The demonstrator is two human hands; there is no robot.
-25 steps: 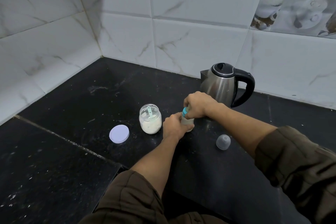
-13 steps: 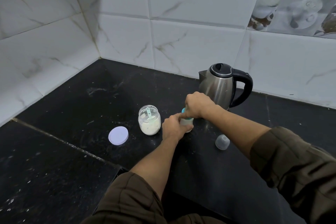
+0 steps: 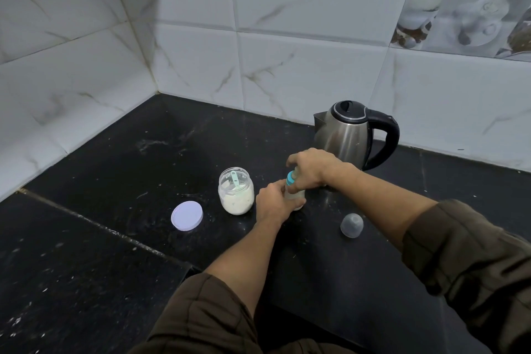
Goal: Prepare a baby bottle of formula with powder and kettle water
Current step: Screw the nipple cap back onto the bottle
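A small baby bottle (image 3: 296, 195) with milky liquid stands upright on the black counter (image 3: 115, 167). My left hand (image 3: 273, 201) wraps its body from the left. My right hand (image 3: 311, 168) grips the bottle's blue collar (image 3: 290, 179) from above, hiding the teat. An open glass jar (image 3: 236, 194) of white powder, with a green scoop inside, stands just left of the bottle. The steel kettle (image 3: 349, 135) with black lid and handle stands behind my right hand. The bottle's clear dome cap (image 3: 351, 225) lies on the counter to the right.
The jar's pale lilac lid (image 3: 187, 215) lies flat left of the jar. White marbled tile walls (image 3: 287, 52) meet in a corner at the back left. The counter's front edge steps down near my body.
Both hands stay on the bottle; my right hand has shifted slightly on the blue collar. The jar, lid, cap and kettle have not moved.
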